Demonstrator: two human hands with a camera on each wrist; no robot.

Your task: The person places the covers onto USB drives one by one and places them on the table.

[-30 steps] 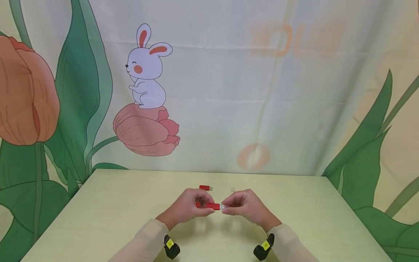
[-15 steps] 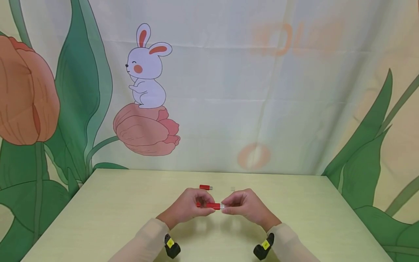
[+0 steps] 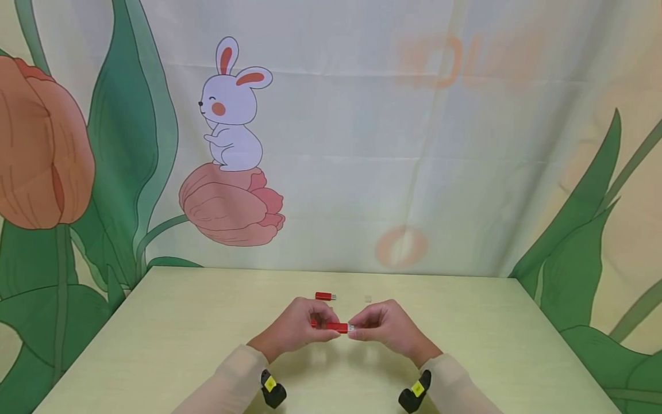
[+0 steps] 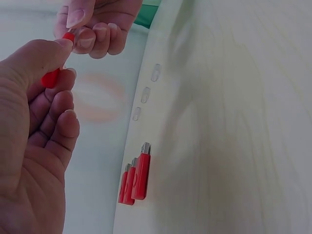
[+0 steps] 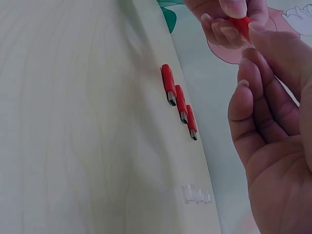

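My left hand [image 3: 305, 323] grips a red USB stick [image 3: 337, 328] between thumb and fingers, its plug end pointing right. At that end, the thumb and forefinger of my right hand [image 3: 389, 329] pinch a small clear cap [image 3: 351, 328], which overlaps the metal plug. Fingertips hide most of the cap in both wrist views. The red body [image 4: 50, 79] shows past my left thumb in the left wrist view. In the right wrist view, the stick [image 5: 240, 24] runs between the two hands, mostly covered by fingers.
Three more red USB sticks [image 4: 141, 176] lie in a row on the pale table [image 3: 181, 322], their metal plugs bare. Alongside, three loose clear caps [image 4: 146, 95] form another row. A printed curtain [image 3: 331, 144] hangs behind the table's far edge.
My right hand has shifted slightly left, nearer the left hand, and less of the clear end shows between them. The stick sits a touch lower; the left hand is nearly still.
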